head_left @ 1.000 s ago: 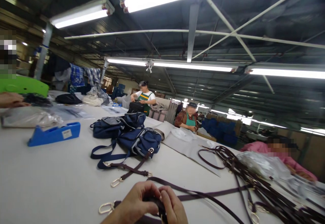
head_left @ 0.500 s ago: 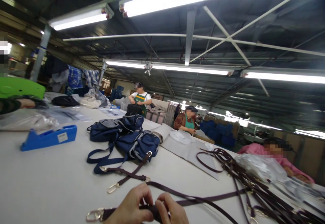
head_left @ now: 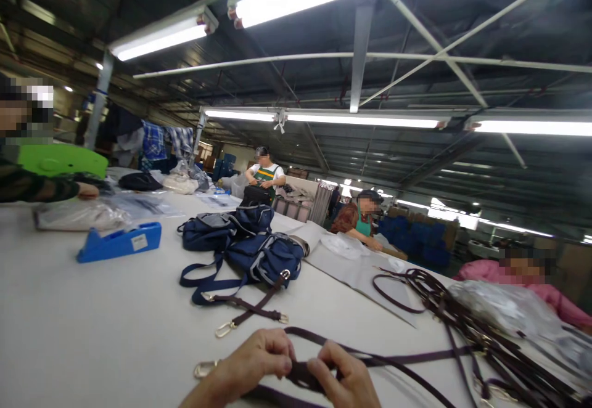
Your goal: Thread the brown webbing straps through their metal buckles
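Between my fingertips is a dark brown strap [head_left: 304, 376]. My left hand [head_left: 252, 362] pinches it on one side, and my right hand [head_left: 346, 374] grips it close by on the other. A gold snap hook [head_left: 203, 369] shows on the table beside my left wrist. Part of the strap is covered by my fingers. Just beyond my hands lie short, crossed brown straps [head_left: 259, 305] with metal fittings. To the right, a heap of long brown straps [head_left: 467, 328] with gold hooks spreads across the table, and some lengths run toward my hands.
Navy bags [head_left: 266, 259] lie mid-table, with a blue tape dispenser [head_left: 120, 243] to their left. Plastic bags [head_left: 504, 306] lie behind the strap heap. A co-worker's arm [head_left: 46, 186] reaches in at far left; several other people work around the white table [head_left: 115, 328].
The view has swung left, so things appear shifted right. My hands still grip the strap and are slightly farther apart. The left co-worker's head and arm have come into view.
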The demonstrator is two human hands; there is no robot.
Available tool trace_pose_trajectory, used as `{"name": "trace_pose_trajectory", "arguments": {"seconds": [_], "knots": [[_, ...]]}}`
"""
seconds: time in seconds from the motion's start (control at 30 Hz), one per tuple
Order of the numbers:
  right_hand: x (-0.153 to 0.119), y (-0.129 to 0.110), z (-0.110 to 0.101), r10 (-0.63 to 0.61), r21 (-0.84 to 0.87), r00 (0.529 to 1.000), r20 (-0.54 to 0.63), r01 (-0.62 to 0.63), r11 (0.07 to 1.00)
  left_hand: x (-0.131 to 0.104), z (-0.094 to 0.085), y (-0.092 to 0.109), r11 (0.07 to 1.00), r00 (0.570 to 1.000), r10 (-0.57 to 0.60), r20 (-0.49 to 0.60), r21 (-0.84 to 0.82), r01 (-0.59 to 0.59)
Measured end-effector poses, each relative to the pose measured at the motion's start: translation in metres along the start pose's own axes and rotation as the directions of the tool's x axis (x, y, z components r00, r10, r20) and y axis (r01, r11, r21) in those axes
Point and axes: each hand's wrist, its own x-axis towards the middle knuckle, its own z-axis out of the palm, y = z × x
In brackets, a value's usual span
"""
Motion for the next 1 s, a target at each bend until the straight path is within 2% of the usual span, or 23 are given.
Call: {"name": "trace_pose_trajectory", "arguments": {"seconds": [0.17,0.23,0.3,0.43,0.57,0.63,0.73,0.9,1.0], "knots": [[0.000,-0.006,-0.022,0.160,0.132,0.982,-0.098,-0.146,0.980,0.003,-0.016,-0.005,0.994,0.994,-0.099,-0.042,-0.045,0.097],[0.001,-0.002,-0.026,0.216,0.176,0.972,-0.090,-0.198,0.964,0.005,-0.023,-0.008,0.992,0.993,-0.103,-0.064,-0.079,0.098],[0.001,0.001,-0.028,0.242,0.205,0.970,-0.005,-0.236,0.950,0.007,-0.028,-0.011,0.989,0.990,-0.118,-0.079,-0.101,0.110],[0.000,-0.003,-0.025,0.225,0.202,0.938,0.264,-0.282,0.938,0.008,-0.031,-0.012,0.988,0.986,-0.115,-0.124,-0.114,0.101],[-0.004,-0.017,-0.010,0.206,0.218,0.903,0.377,-0.303,0.928,0.007,-0.025,-0.010,0.990,0.991,-0.078,-0.106,-0.123,0.064],[-0.005,-0.023,-0.002,0.184,0.223,0.906,0.380,-0.283,0.933,0.006,-0.019,-0.009,0.986,0.992,-0.091,-0.090,-0.147,0.078],[-0.005,-0.027,0.006,0.176,0.246,0.928,0.327,-0.264,0.933,0.004,-0.012,-0.006,0.977,0.993,-0.089,-0.073,-0.202,0.073],[-0.005,-0.021,0.011,0.166,0.377,0.957,0.239,-0.249,0.892,0.002,-0.001,-0.006,0.998,1.000,0.025,0.001,-0.060,-0.025],[-0.004,-0.013,0.017,0.126,0.474,0.967,0.222,-0.220,0.853,0.006,0.007,-0.016,0.979,1.000,-0.015,0.006,-0.202,0.016]]}}
